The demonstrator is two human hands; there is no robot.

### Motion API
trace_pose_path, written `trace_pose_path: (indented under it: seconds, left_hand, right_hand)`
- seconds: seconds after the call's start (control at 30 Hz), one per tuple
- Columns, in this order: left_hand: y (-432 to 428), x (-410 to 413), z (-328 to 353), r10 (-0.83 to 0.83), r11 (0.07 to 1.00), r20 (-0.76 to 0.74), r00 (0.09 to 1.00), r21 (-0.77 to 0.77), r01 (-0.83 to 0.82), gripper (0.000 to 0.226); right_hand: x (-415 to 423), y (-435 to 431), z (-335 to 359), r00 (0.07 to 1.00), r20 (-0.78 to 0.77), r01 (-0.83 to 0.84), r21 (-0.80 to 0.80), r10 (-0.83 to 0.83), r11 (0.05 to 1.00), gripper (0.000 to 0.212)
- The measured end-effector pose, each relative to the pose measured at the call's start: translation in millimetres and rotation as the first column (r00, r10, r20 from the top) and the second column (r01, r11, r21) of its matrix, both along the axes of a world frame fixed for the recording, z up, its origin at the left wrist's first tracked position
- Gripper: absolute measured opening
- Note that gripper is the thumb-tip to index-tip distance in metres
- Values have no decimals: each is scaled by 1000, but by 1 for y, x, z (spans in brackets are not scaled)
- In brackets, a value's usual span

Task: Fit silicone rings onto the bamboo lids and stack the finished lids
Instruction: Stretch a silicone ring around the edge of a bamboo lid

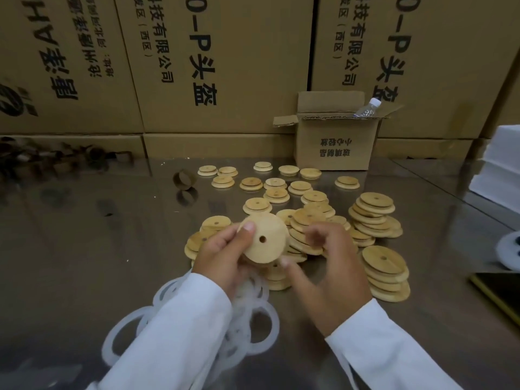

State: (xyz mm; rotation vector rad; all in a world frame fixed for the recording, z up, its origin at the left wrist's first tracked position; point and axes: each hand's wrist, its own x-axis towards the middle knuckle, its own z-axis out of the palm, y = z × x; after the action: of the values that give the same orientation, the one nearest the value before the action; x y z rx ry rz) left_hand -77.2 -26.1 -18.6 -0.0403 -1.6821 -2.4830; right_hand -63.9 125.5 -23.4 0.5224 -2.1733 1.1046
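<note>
Aloft, bamboo lid (271, 250) in left hand (222, 257).

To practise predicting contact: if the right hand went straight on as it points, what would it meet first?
Most likely the bamboo lid gripped by the left hand; the right hand is blurred and depth unclear, so perhaps the lid heap behind.

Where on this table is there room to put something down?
The big bare patch on the left of the table, between the brown tube and the white rings. A smaller one lies right of the lid stacks, before the white pile. The middle is crowded with loose lids, from the small box to the rings.
</note>
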Motion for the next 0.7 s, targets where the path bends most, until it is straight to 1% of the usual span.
trace_pose_path:
  seconds: [0.03, 0.07, 0.13, 0.17, 0.27, 0.37, 0.43, 0.5, 0.53, 0.57, 0.63, 0.67, 0.7]
  left_hand:
    - [-2, -2, 2, 26, 998, 10, 1000, 61, -26, 21]
    - [-3, -3, 4, 43, 993, 19, 999, 105, -45, 19]
    - [-4, -3, 7, 48, 989, 29, 998, 139, -52, 17]
    - [-3, -3, 7, 43, 989, 26, 999, 139, -46, 18]
    - [-2, -1, 6, 28, 991, -7, 1000, 131, -27, 27]
    - [-2, -2, 6, 18, 991, -29, 999, 132, -14, 29]
    - [-2, -2, 5, 17, 991, -27, 999, 134, -14, 29]
    - [-2, -3, 5, 33, 990, -14, 999, 138, -31, 28]
    - [-3, -3, 5, 49, 989, -16, 999, 140, -46, 25]
    - [-4, -3, 5, 68, 988, -23, 997, 141, -64, 23]
    - [-7, -3, 6, 93, 985, -40, 995, 150, -86, 24]
    - [-8, -3, 6, 90, 984, -41, 995, 159, -82, 26]
    - [-8, -3, 5, 74, 984, -35, 997, 167, -67, 27]
  right_hand:
    - [0, 1, -2, 997, 79, 9, 69, -15, 998, 32]
    - [-1, 0, -5, 986, 167, -15, 170, -14, 985, 25]
    - [-1, -3, -13, 955, 297, -115, 351, 6, 929, 16]
    - [0, -5, -15, 942, 334, -162, 397, 22, 904, 15]
    - [1, -8, -16, 920, 388, -217, 392, 53, 894, 22]
    - [1, -9, -14, 903, 420, -241, 333, 86, 911, 24]
    - [2, -9, -14, 897, 430, -236, 258, 107, 937, 25]
    - [2, -9, -10, 870, 464, -236, 93, 168, 967, 23]
    - [2, -8, -6, 849, 477, -246, -21, 226, 969, 21]
    - [1, -6, -2, 831, 475, -255, -137, 290, 957, 21]
    - [-2, -1, 7, 811, 421, -276, -337, 407, 900, 22]
    - [-3, 1, 11, 803, 384, -280, -432, 456, 857, 19]
    - [-4, 4, 14, 791, 354, -276, -521, 499, 808, 12]
